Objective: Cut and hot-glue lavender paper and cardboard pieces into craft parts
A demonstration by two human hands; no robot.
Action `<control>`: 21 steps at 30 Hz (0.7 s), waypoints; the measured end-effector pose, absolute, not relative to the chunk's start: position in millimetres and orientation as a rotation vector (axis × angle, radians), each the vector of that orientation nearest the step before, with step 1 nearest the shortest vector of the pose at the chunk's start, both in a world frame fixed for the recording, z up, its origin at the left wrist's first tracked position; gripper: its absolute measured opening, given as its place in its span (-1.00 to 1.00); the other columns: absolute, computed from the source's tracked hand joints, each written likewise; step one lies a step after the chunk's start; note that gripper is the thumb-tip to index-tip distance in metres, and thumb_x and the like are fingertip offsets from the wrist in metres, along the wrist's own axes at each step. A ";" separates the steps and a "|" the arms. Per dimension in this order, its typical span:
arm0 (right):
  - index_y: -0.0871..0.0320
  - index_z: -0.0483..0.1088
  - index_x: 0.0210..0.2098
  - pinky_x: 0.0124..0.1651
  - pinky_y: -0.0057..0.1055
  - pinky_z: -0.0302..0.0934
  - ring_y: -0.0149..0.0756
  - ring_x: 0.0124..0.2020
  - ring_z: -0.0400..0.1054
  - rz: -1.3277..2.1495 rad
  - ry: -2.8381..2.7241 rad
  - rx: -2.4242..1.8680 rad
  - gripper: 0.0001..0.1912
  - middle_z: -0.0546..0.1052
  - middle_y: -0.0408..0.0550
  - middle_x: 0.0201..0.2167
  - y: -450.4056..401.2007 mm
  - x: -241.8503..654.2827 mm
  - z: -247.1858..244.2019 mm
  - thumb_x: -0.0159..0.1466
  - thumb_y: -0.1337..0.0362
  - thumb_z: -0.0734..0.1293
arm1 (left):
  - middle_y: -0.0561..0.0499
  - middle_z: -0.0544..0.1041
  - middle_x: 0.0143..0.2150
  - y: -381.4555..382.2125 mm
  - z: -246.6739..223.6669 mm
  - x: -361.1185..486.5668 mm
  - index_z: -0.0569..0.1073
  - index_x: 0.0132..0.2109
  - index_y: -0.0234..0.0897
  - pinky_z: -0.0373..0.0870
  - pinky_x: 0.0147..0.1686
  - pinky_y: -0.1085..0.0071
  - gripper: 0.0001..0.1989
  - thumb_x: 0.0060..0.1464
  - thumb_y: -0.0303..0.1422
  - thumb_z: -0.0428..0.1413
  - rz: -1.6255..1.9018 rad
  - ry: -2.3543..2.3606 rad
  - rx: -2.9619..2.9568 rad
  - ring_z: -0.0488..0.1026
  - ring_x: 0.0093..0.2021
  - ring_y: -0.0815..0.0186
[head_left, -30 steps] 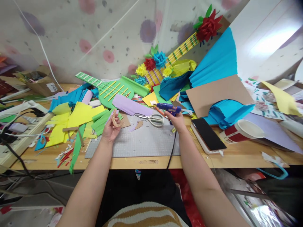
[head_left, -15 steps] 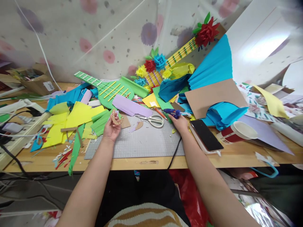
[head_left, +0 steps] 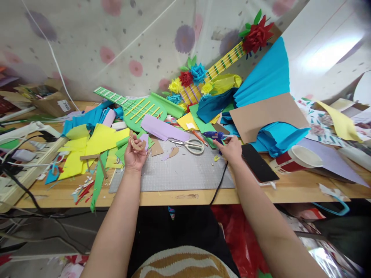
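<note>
My left hand (head_left: 135,156) is raised over the left part of the grey cutting mat (head_left: 179,173), palm up. Its fingers are closed on a small curled tan piece (head_left: 136,143) that looks like cardboard. A blue glue gun (head_left: 213,135) with a pale glue stick at its back lies at the mat's right. My right hand (head_left: 232,150) is at the gun's rear, thumb stretched over the handle and fingers apart near the glue stick. Between my hands are white-handled scissors (head_left: 194,146), an orange pencil-like stick (head_left: 198,136) and a small brown cardboard scrap (head_left: 174,151).
A green paper guitar (head_left: 139,112) and a flower-covered yellow guitar (head_left: 197,90) stand behind. Yellow paper (head_left: 98,141) and a power strip (head_left: 31,154) are left. A black phone (head_left: 259,163), a paper cup (head_left: 298,159) and brown cardboard (head_left: 269,112) are right.
My right hand has shifted right, from around the glue gun's handle to its rear, its grip loosened. My left hand has turned slightly with the tan piece. The view has moved a little.
</note>
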State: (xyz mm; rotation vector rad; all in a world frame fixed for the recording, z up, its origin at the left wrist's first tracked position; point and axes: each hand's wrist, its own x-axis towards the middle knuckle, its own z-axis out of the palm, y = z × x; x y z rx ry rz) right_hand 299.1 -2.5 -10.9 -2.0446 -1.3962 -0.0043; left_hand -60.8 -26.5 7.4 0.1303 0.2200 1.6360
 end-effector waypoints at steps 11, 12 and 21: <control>0.13 0.31 -0.48 -0.41 -0.46 -0.03 -0.35 -0.41 0.28 0.375 -2.017 -1.688 -0.73 0.47 -0.10 -0.47 -24.4 152.1 13.4 0.18 0.08 0.20 | 0.10 0.39 -0.57 -26.7 6.4 -90.5 0.45 -0.30 -0.28 0.09 -0.72 0.74 -0.62 0.24 -0.18 -0.17 1.767 0.103 0.124 0.23 -0.63 0.59; 0.12 0.34 -0.45 -0.40 -0.47 -0.02 -0.34 -0.40 0.30 0.463 -2.050 -1.687 -0.74 0.50 -0.10 -0.44 -16.8 132.4 16.1 0.18 0.06 0.21 | 0.10 0.39 -0.57 -26.8 5.8 -90.4 0.45 -0.30 -0.28 0.09 -0.72 0.74 -0.62 0.24 -0.18 -0.17 1.764 0.116 0.132 0.23 -0.63 0.59; 0.16 0.30 -0.65 -0.36 -0.37 0.10 -0.20 -0.40 0.36 1.006 -1.831 -1.759 -0.68 0.43 0.00 -0.59 41.2 20.9 2.1 0.01 0.08 0.38 | 0.08 0.39 -0.55 -27.0 4.1 -78.5 0.47 -0.31 -0.30 0.09 -0.70 0.73 -0.62 0.26 -0.26 -0.18 1.677 0.338 0.202 0.28 -0.59 0.59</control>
